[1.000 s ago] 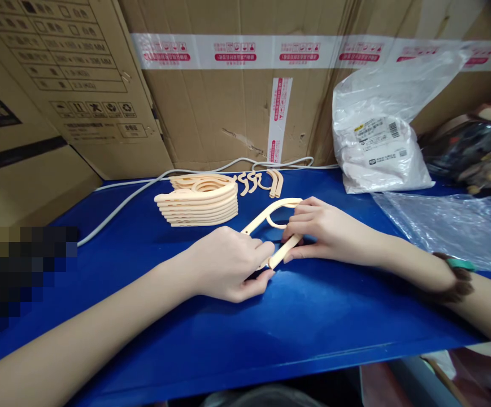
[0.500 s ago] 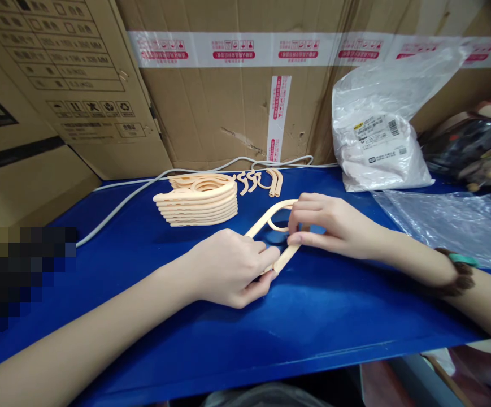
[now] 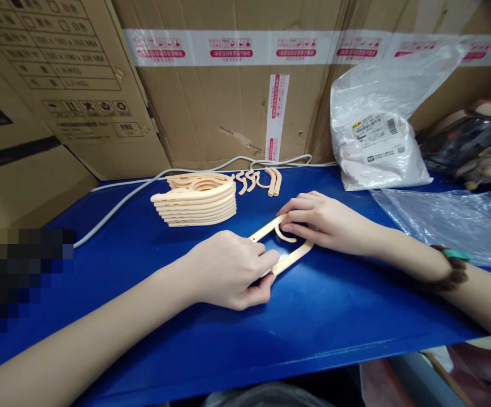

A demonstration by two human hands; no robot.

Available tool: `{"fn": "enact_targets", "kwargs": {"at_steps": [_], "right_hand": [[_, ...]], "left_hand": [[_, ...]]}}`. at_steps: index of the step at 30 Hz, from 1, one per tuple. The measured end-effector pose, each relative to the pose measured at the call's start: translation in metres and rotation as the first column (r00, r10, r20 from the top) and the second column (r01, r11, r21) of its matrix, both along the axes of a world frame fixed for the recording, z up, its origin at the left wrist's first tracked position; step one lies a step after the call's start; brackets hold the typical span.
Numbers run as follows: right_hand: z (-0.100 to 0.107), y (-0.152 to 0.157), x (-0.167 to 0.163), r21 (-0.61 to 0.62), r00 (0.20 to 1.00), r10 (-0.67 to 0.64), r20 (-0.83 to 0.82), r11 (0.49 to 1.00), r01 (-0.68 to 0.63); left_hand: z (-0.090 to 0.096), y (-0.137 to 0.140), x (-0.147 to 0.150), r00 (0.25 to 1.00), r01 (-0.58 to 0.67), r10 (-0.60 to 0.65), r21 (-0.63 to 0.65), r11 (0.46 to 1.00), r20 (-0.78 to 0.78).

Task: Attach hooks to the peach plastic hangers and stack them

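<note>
A cream plastic folding hanger lies low over the blue tabletop, between my two hands. My left hand is closed around its near left end, thumb and fingers pinching it there. The fingers of my right hand grip its far right part, where the curved hook hangs inside the frame. My palm and fingers hide part of the hanger at both ends. Behind my left hand stands a neat stack of matching cream hangers. Beside the stack lie loose curved cream pieces and small hook parts.
Cardboard boxes wall off the back and left. A white plastic bag with a label stands at the back right, with a flat clear plastic sheet before it. A grey cable runs along the back of the table.
My right hand has shifted slightly along the hanger, and the hook has turned so that its open end shows inside the frame. My left hand stays in place.
</note>
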State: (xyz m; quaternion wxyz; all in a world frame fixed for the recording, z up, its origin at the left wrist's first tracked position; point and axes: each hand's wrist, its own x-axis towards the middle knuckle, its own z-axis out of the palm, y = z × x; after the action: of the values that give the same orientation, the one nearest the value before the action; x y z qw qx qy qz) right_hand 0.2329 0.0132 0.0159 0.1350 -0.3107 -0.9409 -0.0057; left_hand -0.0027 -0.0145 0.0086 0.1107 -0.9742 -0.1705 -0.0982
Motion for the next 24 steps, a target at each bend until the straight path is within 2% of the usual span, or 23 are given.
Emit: {"fn": "enact_targets", "kwargs": {"at_steps": [9,13,19,24], "right_hand": [[0.002,0.003,0.005,0.196,0.983,-0.164,0.079,0.970,0.146],[0.001,0.005,0.007,0.232,0.980,-0.186,0.077,0.959,0.164],[-0.001,0.006,0.007,0.196,0.979,-0.189,0.078,0.966,0.171],[-0.003,0.006,0.007,0.207,0.972,-0.215,0.090,0.959,0.193]], "left_hand": [[0.002,0.001,-0.001,0.994,-0.105,0.105,0.023,0.994,0.002],[0.005,-0.001,0.001,0.999,-0.033,0.033,-0.002,0.999,-0.009],[0.013,-0.008,0.007,0.995,0.098,-0.099,-0.065,0.993,-0.001],[0.011,-0.004,0.007,0.995,0.096,-0.095,-0.078,0.992,0.017]]}}
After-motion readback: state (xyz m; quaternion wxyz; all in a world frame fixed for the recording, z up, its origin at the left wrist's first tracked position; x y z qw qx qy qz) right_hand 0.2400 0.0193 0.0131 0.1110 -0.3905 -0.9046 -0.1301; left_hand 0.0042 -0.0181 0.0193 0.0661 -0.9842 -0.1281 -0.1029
